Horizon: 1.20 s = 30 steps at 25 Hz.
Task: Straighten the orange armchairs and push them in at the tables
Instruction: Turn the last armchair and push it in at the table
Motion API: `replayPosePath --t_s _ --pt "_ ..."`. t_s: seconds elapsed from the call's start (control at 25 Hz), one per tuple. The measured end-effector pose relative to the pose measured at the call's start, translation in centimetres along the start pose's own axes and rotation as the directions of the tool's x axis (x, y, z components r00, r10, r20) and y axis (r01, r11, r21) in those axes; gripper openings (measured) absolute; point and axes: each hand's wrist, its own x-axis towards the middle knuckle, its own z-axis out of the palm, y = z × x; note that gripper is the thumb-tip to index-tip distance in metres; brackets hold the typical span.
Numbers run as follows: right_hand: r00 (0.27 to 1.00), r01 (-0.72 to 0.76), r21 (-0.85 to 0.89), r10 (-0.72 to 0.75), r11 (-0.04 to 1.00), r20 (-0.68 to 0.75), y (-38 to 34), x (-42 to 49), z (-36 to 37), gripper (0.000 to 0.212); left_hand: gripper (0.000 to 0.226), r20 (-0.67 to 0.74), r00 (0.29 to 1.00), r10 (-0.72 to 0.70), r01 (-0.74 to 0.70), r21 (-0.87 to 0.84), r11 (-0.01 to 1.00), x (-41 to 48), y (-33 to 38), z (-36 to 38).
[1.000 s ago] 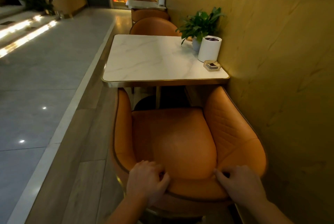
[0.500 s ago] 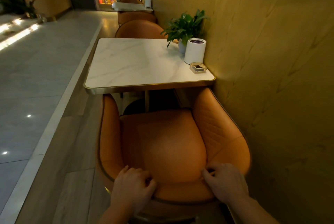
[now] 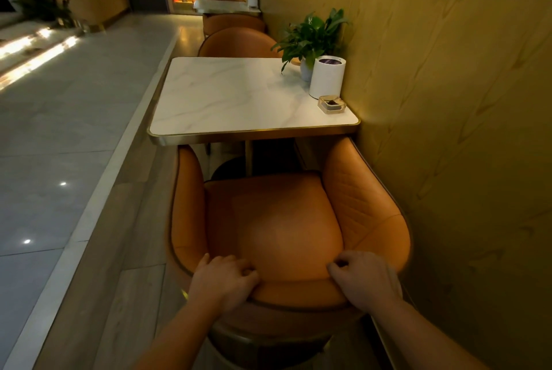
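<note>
Both hands are gripping the top of the backrest of the orange armchair (image 3: 277,220): the left hand (image 3: 222,281) is curling over the rim, and the right hand (image 3: 366,280) is doing the same, fingers hooked onto the inner side. The chair is sitting straight ahead of the hands, its arm tips just under the near edge of the marble table (image 3: 233,97).

From where I am standing, the risk is on the right-hand side. The chair's right arm is running just beside the wall (image 3: 448,130), so an uneven shove could scrape the leather against it. A hard push could also knock the table and rattle the ashtray (image 3: 331,104) and white canister (image 3: 327,77) sitting beyond the right hand.
</note>
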Motion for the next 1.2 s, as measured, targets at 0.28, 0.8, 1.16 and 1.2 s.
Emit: replayPosePath --t_s 0.28,0.8,1.16,1.2 --pt "1.000 -0.001 -0.018 0.001 1.000 -0.005 0.0 0.2 0.1 0.043 0.083 -0.027 0.999 -0.027 0.029 0.087 0.996 1.0 -0.7 1.3" --pt "0.995 -0.009 -0.108 0.020 0.994 0.100 -0.5 0.0 -0.6 0.040 0.044 -0.142 0.987 -0.071 0.056 -0.103 0.993 -4.4 0.5 -0.5" --pt "0.991 0.135 -0.073 -0.133 0.988 0.033 -4.0 -3.5 -4.7 0.040 0.052 -0.221 0.966 -0.132 0.122 -0.057 0.991 -12.0 1.0 -5.3" --pt "0.989 0.150 -0.044 -0.149 0.988 0.016 -4.6 -4.1 -5.5 0.042 0.053 -0.234 0.962 -0.142 0.133 -0.054 0.990 -12.9 1.1 -6.0"
